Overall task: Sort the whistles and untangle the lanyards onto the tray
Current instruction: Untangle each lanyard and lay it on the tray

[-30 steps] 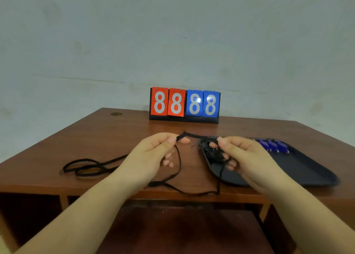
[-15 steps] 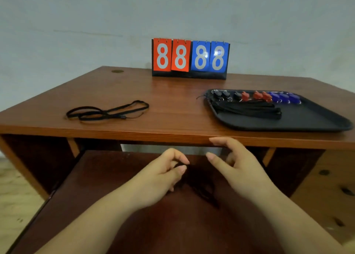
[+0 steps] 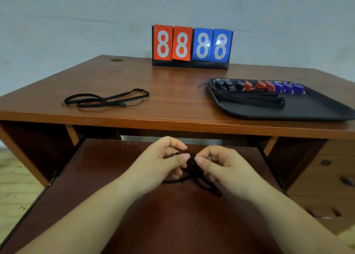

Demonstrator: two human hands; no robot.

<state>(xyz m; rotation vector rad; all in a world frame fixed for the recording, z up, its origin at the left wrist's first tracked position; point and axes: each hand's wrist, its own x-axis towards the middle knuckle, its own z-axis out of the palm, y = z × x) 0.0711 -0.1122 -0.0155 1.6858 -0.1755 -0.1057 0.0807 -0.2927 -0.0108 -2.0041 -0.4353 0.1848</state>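
Both the left hand (image 3: 163, 161) and right hand (image 3: 221, 163) pinch the thin black tangled lanyard cord (image 3: 192, 174), bunched right between their fingertips, below the desk edge.

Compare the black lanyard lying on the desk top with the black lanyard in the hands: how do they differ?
The lanyard on the desk lies flat in long loops, touched by nobody; the held lanyard is bunched, pinched by the left hand and right hand. The first rests on the desk top, left of the tray; the second is below the desk edge, over the pull-out shelf. Both are thin black cords, neither on the tray.
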